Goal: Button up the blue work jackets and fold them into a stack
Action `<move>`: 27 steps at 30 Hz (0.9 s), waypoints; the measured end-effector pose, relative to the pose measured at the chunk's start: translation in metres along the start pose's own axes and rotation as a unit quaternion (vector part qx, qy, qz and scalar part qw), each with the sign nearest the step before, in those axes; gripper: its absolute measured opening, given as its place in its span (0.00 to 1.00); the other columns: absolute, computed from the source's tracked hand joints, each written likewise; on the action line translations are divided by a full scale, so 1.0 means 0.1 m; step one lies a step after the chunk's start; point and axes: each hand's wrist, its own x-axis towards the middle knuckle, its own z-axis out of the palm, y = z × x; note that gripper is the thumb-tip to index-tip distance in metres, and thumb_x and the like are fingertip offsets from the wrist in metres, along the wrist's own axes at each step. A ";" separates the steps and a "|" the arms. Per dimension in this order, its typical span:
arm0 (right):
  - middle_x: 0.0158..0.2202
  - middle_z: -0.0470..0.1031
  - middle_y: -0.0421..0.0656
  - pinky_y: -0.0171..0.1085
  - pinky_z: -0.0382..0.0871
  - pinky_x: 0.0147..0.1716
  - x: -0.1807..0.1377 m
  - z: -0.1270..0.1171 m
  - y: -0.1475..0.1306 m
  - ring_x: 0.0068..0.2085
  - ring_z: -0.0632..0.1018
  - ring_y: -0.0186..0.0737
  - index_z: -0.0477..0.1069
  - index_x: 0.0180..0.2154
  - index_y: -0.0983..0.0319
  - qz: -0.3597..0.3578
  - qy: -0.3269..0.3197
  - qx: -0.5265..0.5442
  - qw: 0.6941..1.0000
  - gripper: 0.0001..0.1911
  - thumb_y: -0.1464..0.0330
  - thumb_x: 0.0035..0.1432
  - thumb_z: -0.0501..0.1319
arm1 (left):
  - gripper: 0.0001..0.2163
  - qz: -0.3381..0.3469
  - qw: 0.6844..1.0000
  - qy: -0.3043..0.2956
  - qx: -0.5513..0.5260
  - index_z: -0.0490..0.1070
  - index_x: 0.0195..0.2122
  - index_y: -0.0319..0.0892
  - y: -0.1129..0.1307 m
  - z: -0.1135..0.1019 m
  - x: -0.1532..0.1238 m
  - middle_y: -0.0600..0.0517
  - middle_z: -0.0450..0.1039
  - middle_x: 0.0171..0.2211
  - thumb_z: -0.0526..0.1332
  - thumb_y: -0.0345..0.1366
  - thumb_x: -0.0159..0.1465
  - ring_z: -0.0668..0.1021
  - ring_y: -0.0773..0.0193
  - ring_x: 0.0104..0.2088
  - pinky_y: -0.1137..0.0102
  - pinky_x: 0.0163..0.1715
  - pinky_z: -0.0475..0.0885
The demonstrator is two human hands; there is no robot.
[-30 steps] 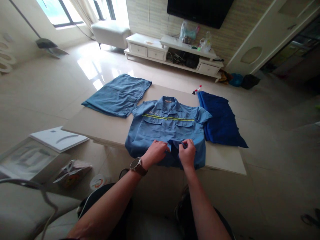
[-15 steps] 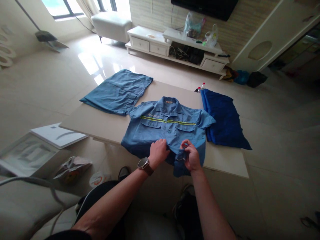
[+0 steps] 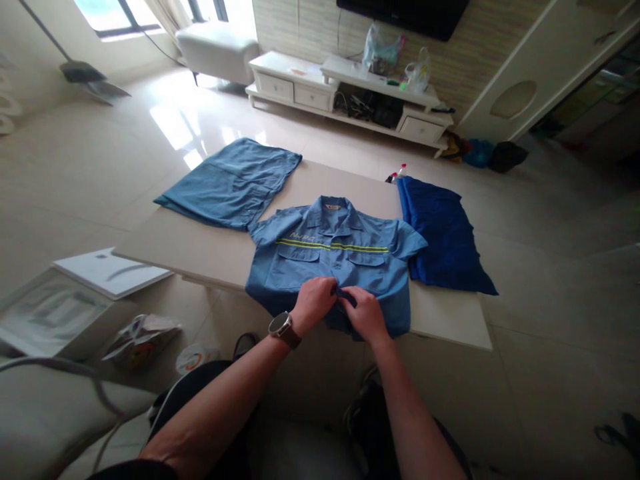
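A light blue short-sleeved work shirt (image 3: 334, 257) with a yellow stripe across the chest lies face up on a beige table (image 3: 210, 247), collar away from me. My left hand (image 3: 314, 301), with a watch on its wrist, pinches the shirt's front opening near the hem. My right hand (image 3: 366, 313) meets it there, fingers closed on the same fabric edge. Both hands sit close together at the table's near edge.
A folded light blue garment (image 3: 231, 184) lies at the table's far left, and a dark blue garment (image 3: 443, 233) at the right. A white TV cabinet (image 3: 350, 93) stands beyond. A white box (image 3: 65, 300) and a bag lie on the floor at left.
My right hand had pulled the hem flap out toward me; now it has moved back to my left hand and the two pinch the shirt's front together.
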 end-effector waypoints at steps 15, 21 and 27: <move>0.30 0.74 0.42 0.38 0.67 0.37 0.09 -0.07 0.22 0.34 0.74 0.42 0.70 0.27 0.59 0.107 0.163 0.097 0.976 0.06 0.69 0.50 0.54 | 0.11 0.002 0.993 -0.120 -0.015 0.81 0.41 0.47 -0.23 -0.18 -0.16 0.48 0.82 0.42 0.71 0.40 0.58 0.81 0.53 0.42 0.66 0.39 0.71; 0.20 0.62 0.35 0.34 0.58 0.26 0.12 -0.01 0.01 0.24 0.64 0.35 0.64 0.22 0.58 0.191 0.107 0.333 0.917 0.04 0.65 0.42 0.55 | 0.15 -0.072 0.991 -0.096 -0.057 0.75 0.43 0.44 -0.19 -0.15 -0.14 0.46 0.81 0.42 0.65 0.50 0.64 0.81 0.54 0.42 0.67 0.38 0.71; 0.23 0.66 0.34 0.33 0.54 0.22 0.09 -0.10 -0.14 0.22 0.61 0.33 0.66 0.29 0.57 0.214 0.056 0.482 0.848 0.11 0.66 0.37 0.56 | 0.18 -0.085 0.995 -0.048 0.008 0.70 0.52 0.40 -0.10 0.00 -0.15 0.41 0.76 0.51 0.64 0.42 0.64 0.81 0.53 0.46 0.66 0.42 0.72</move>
